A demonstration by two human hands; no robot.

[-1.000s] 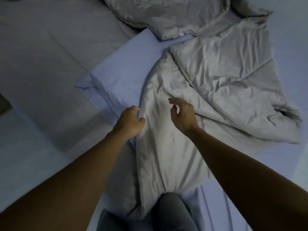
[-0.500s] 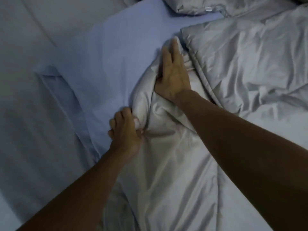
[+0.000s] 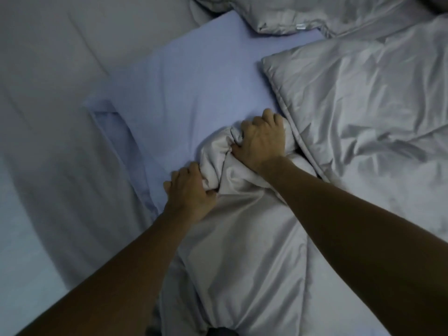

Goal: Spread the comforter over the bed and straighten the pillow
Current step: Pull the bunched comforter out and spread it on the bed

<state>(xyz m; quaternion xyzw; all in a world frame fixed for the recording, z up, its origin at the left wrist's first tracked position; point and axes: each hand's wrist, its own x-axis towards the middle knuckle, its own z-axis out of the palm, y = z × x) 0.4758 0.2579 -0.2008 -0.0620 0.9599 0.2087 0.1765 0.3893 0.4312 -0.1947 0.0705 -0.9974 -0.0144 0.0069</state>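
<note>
A grey comforter (image 3: 351,122) lies crumpled over the right half of the bed, one folded layer on top of another. My right hand (image 3: 261,139) is clenched on a bunched fold of its near edge. My left hand (image 3: 189,192) grips the same bunch just below and to the left. A grey pillow (image 3: 274,15) sits at the top of the view, partly cut off. The bare pale blue sheet (image 3: 194,83) shows left of the comforter.
The bed's corner (image 3: 101,112) points left, with the sheet tucked down its side. Grey floor (image 3: 43,117) lies beyond it on the left. A dark shape (image 3: 52,332), likely my leg, shows at the bottom edge.
My right hand lay flat with fingers stretched on the comforter; now it is clenched on a fold. My left hand keeps its grip. The fabric between them has bunched up.
</note>
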